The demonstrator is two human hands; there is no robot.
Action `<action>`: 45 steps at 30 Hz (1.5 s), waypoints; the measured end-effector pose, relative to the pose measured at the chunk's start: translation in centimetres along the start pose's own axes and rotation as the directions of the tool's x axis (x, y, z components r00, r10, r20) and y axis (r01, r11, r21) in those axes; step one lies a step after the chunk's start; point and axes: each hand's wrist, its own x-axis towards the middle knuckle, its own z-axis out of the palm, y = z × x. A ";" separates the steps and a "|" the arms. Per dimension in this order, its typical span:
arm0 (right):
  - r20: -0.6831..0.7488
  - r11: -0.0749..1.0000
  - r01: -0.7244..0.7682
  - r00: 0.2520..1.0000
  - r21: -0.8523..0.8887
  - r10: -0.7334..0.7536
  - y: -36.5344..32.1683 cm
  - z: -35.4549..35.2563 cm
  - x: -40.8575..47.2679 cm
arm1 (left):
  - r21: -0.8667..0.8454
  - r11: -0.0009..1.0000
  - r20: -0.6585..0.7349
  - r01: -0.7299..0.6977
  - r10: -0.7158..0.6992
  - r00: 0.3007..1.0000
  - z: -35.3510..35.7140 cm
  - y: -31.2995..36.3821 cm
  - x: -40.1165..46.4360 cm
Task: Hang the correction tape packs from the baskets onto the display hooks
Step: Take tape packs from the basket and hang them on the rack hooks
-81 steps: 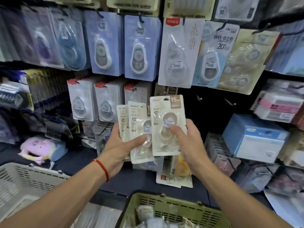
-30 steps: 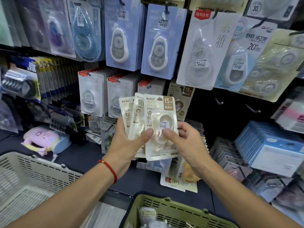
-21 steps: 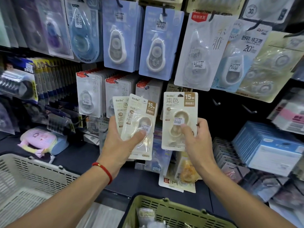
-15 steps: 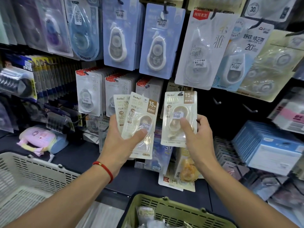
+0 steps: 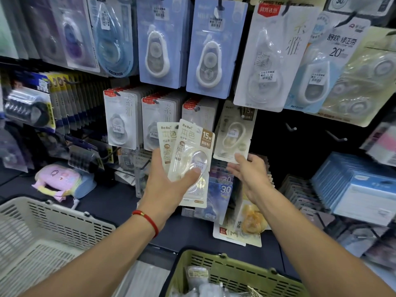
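The left hand [image 5: 169,185] is gripping two cream packs [image 5: 188,159], upright and fanned, thumb across the front one. The right hand [image 5: 250,174] is hovering released just below the hung pack [image 5: 234,133], nearest for taking the next pack, lying just to its left.

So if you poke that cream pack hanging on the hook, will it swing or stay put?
It would probably swing: the cream pack hangs from one hook at its top and already sits tilted. It looks light, just thin card and a clear bubble. The glossy plastic may feel slippery to the right hand below it.
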 end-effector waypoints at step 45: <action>-0.027 0.877 0.430 0.895 -0.213 -0.445 -3.2 -2.3 -6.4 | -0.080 0.996 0.022 0.043 -0.042 0.999 0.7 0.0 0.1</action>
